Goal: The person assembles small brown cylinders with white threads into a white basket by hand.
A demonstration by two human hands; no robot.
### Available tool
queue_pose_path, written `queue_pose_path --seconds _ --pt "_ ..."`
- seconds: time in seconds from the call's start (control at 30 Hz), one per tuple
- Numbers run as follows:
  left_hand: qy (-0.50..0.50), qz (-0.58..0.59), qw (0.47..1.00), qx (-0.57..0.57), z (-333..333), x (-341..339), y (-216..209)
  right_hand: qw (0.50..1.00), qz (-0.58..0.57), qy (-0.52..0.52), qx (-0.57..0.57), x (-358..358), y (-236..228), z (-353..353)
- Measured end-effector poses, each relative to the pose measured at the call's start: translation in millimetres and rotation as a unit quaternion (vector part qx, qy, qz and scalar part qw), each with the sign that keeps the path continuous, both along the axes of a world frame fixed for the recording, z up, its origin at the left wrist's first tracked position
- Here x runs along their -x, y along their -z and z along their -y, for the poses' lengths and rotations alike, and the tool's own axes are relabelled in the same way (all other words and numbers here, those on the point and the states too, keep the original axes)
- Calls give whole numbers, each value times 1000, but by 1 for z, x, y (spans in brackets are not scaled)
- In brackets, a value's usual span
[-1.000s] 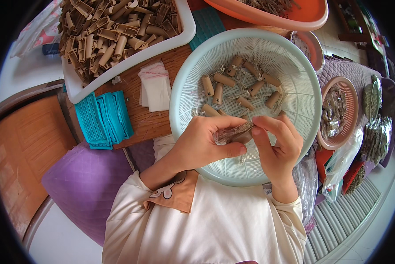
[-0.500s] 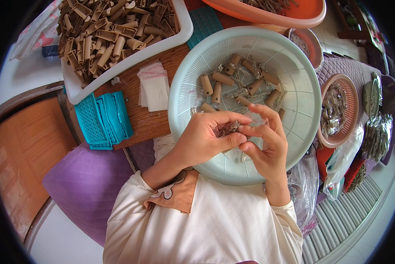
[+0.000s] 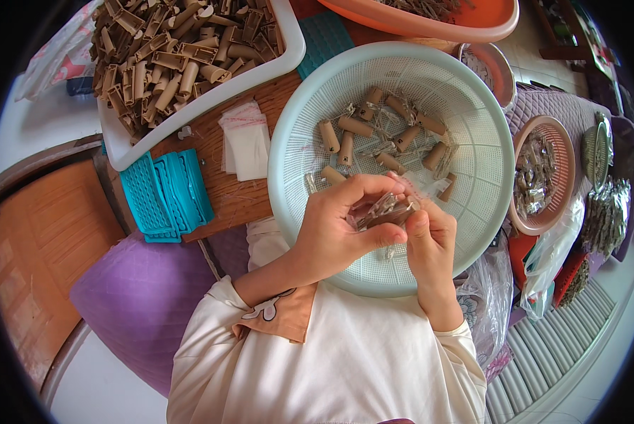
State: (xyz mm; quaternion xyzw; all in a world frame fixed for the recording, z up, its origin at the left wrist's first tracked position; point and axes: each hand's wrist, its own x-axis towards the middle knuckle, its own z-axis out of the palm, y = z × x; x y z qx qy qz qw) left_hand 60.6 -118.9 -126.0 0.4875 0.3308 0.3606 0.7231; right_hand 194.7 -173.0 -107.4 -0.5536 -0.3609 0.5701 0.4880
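Over the six o'clock side of a pale green basket (image 3: 481, 198), the left hand (image 3: 335, 226) grips a small plastic-wrapped bundle (image 3: 384, 212) while the right hand (image 3: 433, 247) pinches its three o'clock end. Brown tubes (image 3: 356, 126) lie inside toward twelve o'clock; white packets (image 3: 251, 147) rest on the tabletop (image 3: 231, 201) at nine.

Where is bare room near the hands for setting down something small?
Bare wooden table shows below the small pale bags, between the turquoise trays and the pale green basket. The basket's sloping right wall, beyond the brown tubes, is also bare.
Crowded: mid-basket, among the tubes, left hand and right hand, and the white tub, heaped with brown pieces.
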Motion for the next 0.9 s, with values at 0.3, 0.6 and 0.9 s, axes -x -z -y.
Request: queue_pose_path --seconds 0.3,0.6,0.9 --pt "-72 -89 989 -94 -7 11 -4 975 -166 139 -48 -3 11 2" --pt "-81 -141 859 -485 -12 9 -28 990 135 4 -46 1 -3 -1" --pt "-15 -281 782 -556 -18 6 -18 949 304 -59 -61 6 -8 -1"
